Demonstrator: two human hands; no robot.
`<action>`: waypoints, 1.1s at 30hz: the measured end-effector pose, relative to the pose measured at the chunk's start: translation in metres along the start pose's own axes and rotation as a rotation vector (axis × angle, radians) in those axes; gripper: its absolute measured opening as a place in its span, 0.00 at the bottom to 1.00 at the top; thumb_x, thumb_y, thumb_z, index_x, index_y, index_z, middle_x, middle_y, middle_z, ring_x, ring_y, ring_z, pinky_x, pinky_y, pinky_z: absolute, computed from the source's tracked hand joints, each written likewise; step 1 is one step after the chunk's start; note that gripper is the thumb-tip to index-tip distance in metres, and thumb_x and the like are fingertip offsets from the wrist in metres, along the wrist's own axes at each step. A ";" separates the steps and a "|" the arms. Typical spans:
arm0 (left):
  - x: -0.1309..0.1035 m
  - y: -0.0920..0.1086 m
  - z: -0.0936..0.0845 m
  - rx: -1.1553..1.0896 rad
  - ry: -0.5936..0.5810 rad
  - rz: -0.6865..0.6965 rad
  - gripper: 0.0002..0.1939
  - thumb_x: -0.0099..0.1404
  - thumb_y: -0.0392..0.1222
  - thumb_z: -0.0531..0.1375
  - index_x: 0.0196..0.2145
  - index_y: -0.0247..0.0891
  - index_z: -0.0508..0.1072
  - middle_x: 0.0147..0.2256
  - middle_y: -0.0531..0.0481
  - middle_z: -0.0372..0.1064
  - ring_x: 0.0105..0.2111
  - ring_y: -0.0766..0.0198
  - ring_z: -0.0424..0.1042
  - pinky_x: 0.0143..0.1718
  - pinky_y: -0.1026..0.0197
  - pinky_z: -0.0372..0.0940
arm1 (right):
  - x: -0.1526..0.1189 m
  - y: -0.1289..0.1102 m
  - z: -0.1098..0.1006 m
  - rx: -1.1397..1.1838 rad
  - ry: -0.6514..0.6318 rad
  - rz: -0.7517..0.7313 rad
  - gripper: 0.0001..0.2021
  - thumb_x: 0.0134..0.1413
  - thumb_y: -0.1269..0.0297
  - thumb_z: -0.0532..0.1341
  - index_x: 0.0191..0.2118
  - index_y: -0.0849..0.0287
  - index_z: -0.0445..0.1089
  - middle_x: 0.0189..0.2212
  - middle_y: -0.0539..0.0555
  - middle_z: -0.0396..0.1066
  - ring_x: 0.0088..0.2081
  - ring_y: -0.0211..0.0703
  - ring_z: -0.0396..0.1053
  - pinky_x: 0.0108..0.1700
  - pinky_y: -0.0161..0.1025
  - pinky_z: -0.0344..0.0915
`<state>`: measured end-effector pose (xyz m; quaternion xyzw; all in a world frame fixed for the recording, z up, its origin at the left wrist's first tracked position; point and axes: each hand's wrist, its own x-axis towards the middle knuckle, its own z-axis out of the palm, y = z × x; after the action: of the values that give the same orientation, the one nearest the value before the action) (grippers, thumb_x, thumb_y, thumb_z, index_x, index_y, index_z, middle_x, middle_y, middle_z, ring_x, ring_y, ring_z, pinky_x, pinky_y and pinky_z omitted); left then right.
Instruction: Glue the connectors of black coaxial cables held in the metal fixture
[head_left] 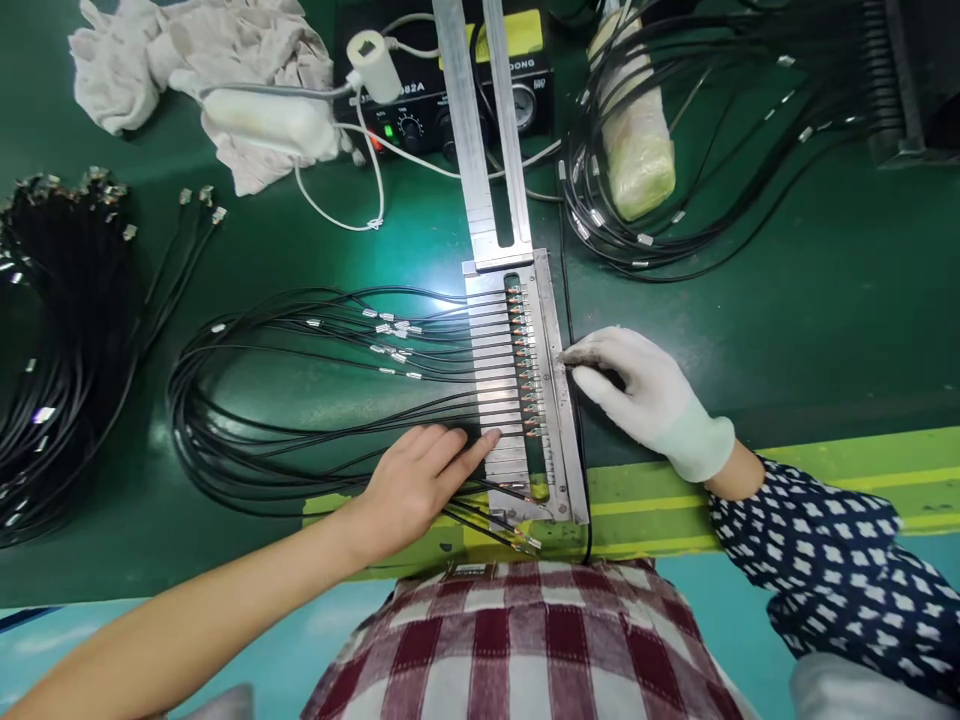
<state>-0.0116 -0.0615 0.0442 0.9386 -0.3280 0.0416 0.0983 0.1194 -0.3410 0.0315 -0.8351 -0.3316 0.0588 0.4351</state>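
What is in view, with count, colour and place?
Jig: 1, silver, centre
Bar: 1, silver, beyond jig
Cables: many, black, left, centre, upper right
Box: 1, black, top centre
Cylinder: 1, white, by box
Cloth: heap, whitish, upper left
Tube: 1, white, on cloth
Bundle: 1, yellowish, upper right
Rack: 1, black, top right
Table: 1, green, underneath
Tape: strips, yellow, near edge
Apron: 1, maroon checked, bottom
Sleeve: 1, navy patterned, right
Left hand: 1, bare, on cables
Right hand: 1, white glove, at jig
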 end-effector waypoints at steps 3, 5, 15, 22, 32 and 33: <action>-0.003 0.001 0.006 0.021 0.004 0.026 0.23 0.72 0.27 0.47 0.61 0.33 0.65 0.35 0.46 0.71 0.33 0.61 0.67 0.35 0.59 0.63 | -0.006 -0.004 0.007 -0.203 -0.003 -0.026 0.16 0.71 0.52 0.54 0.49 0.56 0.72 0.33 0.55 0.73 0.37 0.53 0.69 0.40 0.47 0.63; -0.003 0.001 0.009 0.017 0.021 0.003 0.22 0.72 0.26 0.47 0.60 0.33 0.65 0.36 0.46 0.71 0.33 0.61 0.67 0.36 0.59 0.62 | -0.011 -0.011 0.017 -0.343 -0.003 -0.028 0.20 0.70 0.48 0.54 0.51 0.58 0.72 0.28 0.54 0.70 0.30 0.51 0.66 0.36 0.46 0.59; -0.012 0.005 -0.002 -0.334 0.011 -0.024 0.12 0.73 0.33 0.55 0.53 0.33 0.67 0.41 0.45 0.73 0.42 0.58 0.68 0.45 0.55 0.61 | -0.010 -0.036 0.043 -0.547 0.085 0.135 0.16 0.68 0.61 0.52 0.52 0.59 0.72 0.26 0.52 0.71 0.28 0.49 0.67 0.34 0.42 0.54; -0.008 -0.002 0.003 -0.530 0.043 -0.099 0.08 0.72 0.32 0.57 0.48 0.35 0.69 0.40 0.45 0.71 0.41 0.61 0.68 0.46 0.58 0.66 | -0.008 -0.036 0.045 -0.624 0.120 0.100 0.17 0.69 0.61 0.51 0.52 0.60 0.73 0.27 0.55 0.72 0.30 0.50 0.66 0.35 0.43 0.52; 0.008 -0.002 -0.003 -0.352 0.214 -0.178 0.08 0.72 0.29 0.56 0.47 0.36 0.70 0.39 0.47 0.67 0.39 0.65 0.69 0.40 0.63 0.68 | 0.023 -0.014 0.022 -0.218 -0.028 0.220 0.18 0.68 0.55 0.56 0.57 0.57 0.67 0.30 0.51 0.73 0.33 0.49 0.71 0.36 0.40 0.59; 0.010 -0.003 -0.004 -0.338 0.244 -0.203 0.08 0.71 0.29 0.57 0.46 0.36 0.70 0.39 0.47 0.67 0.39 0.65 0.70 0.42 0.63 0.69 | 0.019 -0.011 0.018 -0.148 -0.015 0.197 0.18 0.69 0.54 0.54 0.57 0.57 0.66 0.29 0.50 0.72 0.32 0.48 0.70 0.36 0.40 0.59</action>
<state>-0.0024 -0.0647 0.0487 0.9250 -0.2199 0.0890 0.2969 0.1215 -0.3121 0.0324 -0.8931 -0.2545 0.0828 0.3617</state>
